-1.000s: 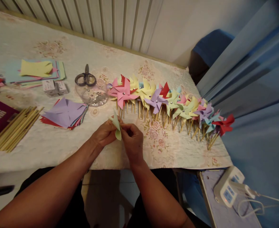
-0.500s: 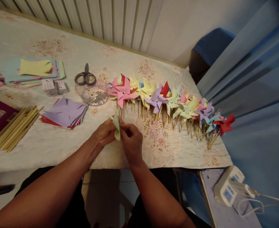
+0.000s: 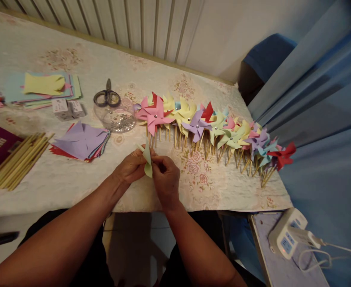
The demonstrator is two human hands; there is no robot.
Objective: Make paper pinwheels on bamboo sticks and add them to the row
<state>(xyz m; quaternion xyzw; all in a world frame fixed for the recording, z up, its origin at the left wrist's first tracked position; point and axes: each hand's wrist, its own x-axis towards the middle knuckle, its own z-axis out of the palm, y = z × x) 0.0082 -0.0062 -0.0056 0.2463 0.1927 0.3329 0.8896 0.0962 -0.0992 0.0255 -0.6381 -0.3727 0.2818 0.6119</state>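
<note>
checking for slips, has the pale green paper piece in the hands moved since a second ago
No. The pale green folded paper piece sits in the same place relative to the row of coloured paper pinwheels on wooden sticks, pinched between the left hand and right hand.

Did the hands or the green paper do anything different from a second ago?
Hardly anything. The left hand and right hand still pinch the pale green paper piece between them above the table edge, with only tiny finger shifts. The pinwheel row, scissors and sticks stayed put.
</note>
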